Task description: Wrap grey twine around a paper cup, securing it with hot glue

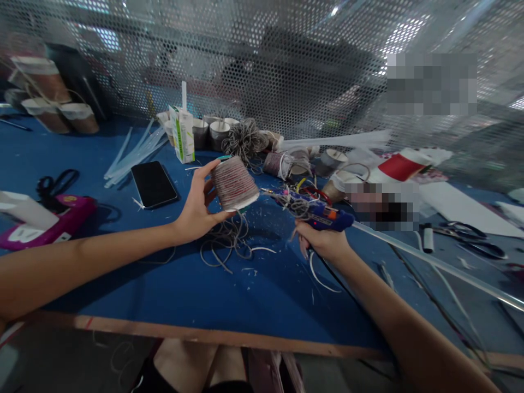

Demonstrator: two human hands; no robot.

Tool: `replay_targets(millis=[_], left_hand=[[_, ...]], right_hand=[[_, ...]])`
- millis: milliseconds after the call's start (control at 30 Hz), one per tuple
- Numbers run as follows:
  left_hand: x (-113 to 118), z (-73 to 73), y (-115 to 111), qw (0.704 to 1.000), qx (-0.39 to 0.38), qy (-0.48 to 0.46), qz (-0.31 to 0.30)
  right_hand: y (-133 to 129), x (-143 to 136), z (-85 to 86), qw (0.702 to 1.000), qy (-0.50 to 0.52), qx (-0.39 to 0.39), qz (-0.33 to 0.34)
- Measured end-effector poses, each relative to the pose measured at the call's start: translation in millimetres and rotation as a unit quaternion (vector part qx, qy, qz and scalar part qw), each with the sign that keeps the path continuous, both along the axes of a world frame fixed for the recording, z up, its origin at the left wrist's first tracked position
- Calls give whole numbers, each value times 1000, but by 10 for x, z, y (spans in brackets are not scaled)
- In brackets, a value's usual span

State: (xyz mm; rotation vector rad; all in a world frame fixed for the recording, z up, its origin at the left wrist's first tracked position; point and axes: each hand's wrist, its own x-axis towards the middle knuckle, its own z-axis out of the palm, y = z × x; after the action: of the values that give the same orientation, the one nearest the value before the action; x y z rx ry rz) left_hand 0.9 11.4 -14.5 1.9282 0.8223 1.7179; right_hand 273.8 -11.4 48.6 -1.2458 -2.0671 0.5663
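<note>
My left hand [203,199] grips a small cup wrapped in cord [234,184], tilted on its side above the table, fingers at its rim and base. Brownish-red and grey cord winds round the cup's wall. My right hand [323,238] is closed round the handle of a blue glue gun [313,210], whose nozzle points left at the cup's edge. Whether the nozzle touches the cup I cannot tell. From the gun's back runs a long clear glue stick [438,262]. Below the cup, loose grey cord [225,240] lies in loops on the blue table [254,305].
A black phone [154,184] and a drink carton [183,134] stand left of a tangled cord bundle [248,141]. Several clear glue sticks [137,150] lie behind the phone. At right are scissors [470,234] and a red-and-white spool [403,165]. A perforated metal screen [229,54] closes the back.
</note>
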Motion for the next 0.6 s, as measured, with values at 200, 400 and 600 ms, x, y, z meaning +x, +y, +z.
replay_targets(millis=[200,400,600], left_hand=[[4,11,-4,1000,11,-1,5],[-6,29,-16,1000,15,8,9],[-9,10,0,1000,2,13,5]], right_hand=[[193,56,9,989,-50,115,-80],[276,143,67,957,-273,91,-36],[364,243,29,976,-156,127,83]])
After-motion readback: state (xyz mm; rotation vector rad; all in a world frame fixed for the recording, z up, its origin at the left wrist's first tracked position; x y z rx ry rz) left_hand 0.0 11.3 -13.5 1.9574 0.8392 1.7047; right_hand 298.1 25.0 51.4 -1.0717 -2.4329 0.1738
